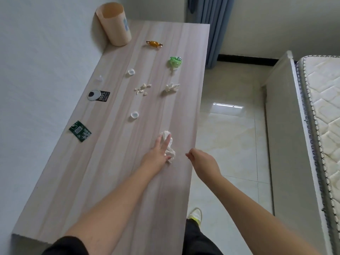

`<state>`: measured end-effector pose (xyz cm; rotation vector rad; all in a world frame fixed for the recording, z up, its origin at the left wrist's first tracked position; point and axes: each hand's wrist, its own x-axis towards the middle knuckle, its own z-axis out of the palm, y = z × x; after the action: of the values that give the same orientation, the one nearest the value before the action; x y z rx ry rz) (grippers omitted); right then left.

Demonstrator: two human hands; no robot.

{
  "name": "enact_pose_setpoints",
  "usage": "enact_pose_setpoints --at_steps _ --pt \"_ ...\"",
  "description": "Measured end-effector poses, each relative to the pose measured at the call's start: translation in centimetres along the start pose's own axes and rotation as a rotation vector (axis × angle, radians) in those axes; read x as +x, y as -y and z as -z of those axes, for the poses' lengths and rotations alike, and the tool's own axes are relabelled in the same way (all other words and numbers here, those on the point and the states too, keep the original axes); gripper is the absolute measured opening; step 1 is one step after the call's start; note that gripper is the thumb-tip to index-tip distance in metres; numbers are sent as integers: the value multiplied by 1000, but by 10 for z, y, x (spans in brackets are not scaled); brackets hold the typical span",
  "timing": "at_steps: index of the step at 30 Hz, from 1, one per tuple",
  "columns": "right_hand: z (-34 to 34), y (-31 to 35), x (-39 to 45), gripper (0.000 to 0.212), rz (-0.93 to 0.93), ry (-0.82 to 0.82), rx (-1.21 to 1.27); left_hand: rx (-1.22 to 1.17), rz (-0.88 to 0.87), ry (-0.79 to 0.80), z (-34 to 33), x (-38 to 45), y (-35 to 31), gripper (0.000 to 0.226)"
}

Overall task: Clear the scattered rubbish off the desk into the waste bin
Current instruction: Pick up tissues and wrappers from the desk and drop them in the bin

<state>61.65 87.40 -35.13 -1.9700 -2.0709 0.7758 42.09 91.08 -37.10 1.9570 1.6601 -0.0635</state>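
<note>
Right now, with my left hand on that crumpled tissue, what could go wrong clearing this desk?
The crumpled tissue lies near the desk's right edge under your left hand; a loose sweep could knock it to the floor. The waste bin stands at the far end, so carried scraps may drop. The small paper bits could scatter if brushed.

The pale wood-grain striped worktop carries a beige cylindrical bin at 11 o'clock, an amber sweet wrapper, a green crumpled wrapper and a white crumpled tissue.
</note>
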Motion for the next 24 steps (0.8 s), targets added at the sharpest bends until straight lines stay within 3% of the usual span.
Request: enact_pose_setpoints --at_steps 4,9,12,15,19,24 --pt "18 -29 -7 43 -35 -8 -48 62 107 31 -21 14 -13 79" --pt "36 -45 -13 47 -19 -24 -123 1 184 -55 -35 3 -12 55" --pt "45 -50 -22 50 5 -15 -145 38 175 -58 -34 -15 -19 33" --pt "50 -50 -35 50 20 7 -185 75 130 -145 -26 -45 -30 31" --pt "58 -46 -53 38 51 42 -183 17 53 -287 -9 -84 -40 26" --pt "70 -38 -85 18 43 152 5 -118 -53 -404 14 -119 -48 19"
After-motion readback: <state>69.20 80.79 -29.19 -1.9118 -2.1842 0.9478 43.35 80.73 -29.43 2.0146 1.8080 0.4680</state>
